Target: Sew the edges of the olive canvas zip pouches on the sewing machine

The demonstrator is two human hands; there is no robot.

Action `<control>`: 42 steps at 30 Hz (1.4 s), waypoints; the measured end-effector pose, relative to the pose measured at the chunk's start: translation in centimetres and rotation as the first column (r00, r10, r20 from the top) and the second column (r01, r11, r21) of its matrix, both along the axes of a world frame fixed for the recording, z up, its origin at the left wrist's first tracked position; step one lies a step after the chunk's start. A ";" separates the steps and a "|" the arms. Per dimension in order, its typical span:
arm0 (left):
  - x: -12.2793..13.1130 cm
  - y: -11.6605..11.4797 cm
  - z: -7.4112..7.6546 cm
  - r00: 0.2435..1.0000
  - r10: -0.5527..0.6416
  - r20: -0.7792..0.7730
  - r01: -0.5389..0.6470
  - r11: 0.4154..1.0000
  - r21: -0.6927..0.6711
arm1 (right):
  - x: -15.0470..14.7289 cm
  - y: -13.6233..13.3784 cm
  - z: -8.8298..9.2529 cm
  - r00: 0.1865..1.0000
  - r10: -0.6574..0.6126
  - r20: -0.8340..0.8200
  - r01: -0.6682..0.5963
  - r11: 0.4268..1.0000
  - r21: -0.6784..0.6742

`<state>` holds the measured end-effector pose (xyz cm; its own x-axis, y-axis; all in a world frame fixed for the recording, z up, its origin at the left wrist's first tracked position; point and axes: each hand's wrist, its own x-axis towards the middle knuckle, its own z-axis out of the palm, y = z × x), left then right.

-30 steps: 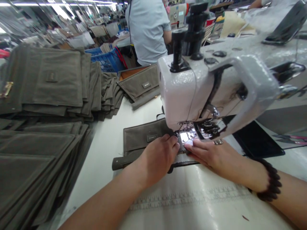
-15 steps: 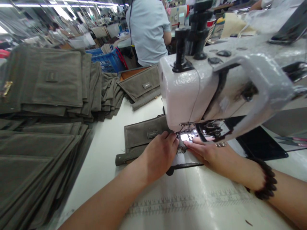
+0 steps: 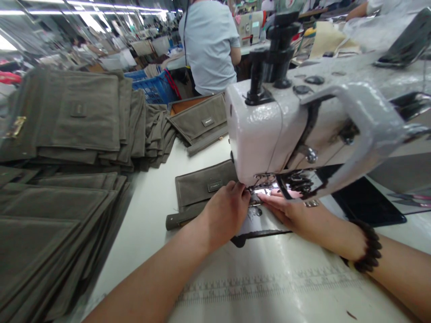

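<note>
Head view: the left hand [image 3: 227, 213] lies palm down, its fingers bent and close together, resting on an olive-grey, flat, oblong fabric piece with a small dark label [image 3: 193, 186]; whether thumb and fingers pinch the cloth cannot be told. The piece projects to the left of that hand and beyond its knuckles, its far right corner running behind the machine head; a rolled strip [image 3: 182, 218] of similar cloth lies along its near edge and passes behind the left wrist. The right hand [image 3: 292, 211] is extended, fingers nearly straight and together, closed around nothing visible, its fingertips near the needle area; contact with the cloth there is unclear. A dark beaded bracelet [image 3: 369, 249] circles the right wrist. Above both hands' fingertips stands a glossy white sewing machine head [image 3: 252, 134]. Printed ruler markings [image 3: 249, 287] cross the pale, smooth tabletop [image 3: 286, 307] nearer the wearer. Beyond the piece lies a similar labelled olive-grey fabric piece [image 3: 198, 125]; well to the left, olive-grey fabric panels [image 3: 97, 128] are stacked.
</note>
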<state>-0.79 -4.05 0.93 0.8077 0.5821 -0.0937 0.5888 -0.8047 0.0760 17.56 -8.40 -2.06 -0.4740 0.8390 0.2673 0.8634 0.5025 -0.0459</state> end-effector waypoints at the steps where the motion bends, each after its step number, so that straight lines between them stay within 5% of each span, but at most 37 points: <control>1: 0.0 0.0 0.0 1.000 -0.002 0.006 0.002 1.000 0.000 | 0.0 0.0 -0.1 1.000 0.006 -0.001 -0.006 1.000 -0.007; 12: 0.2 0.0 0.4 0.999 0.018 -0.039 -0.019 1.000 -0.017 | -0.2 -0.2 -0.3 0.996 -0.073 0.059 0.073 0.997 0.012; 24: -0.2 -0.4 0.2 0.999 -0.041 -0.021 0.041 0.999 -0.009 | -0.1 -0.1 0.4 0.999 0.052 -0.008 -0.052 0.993 -0.109; 33: -0.5 -0.4 0.0 0.997 -0.052 -0.062 0.058 0.994 0.093 | 0.1 -0.1 -0.6 1.000 0.013 -0.028 -0.013 1.000 -0.001; 37: -0.7 -1.1 1.2 0.982 0.034 -0.183 -0.016 0.995 0.098 | 0.2 -0.4 -0.6 0.994 0.094 -0.062 -0.087 0.990 0.112; 42: -2.4 -0.1 1.8 0.915 0.295 -0.274 -0.276 0.955 0.104 | 0.2 -0.3 -0.2 0.979 0.182 -0.086 -0.160 0.963 0.217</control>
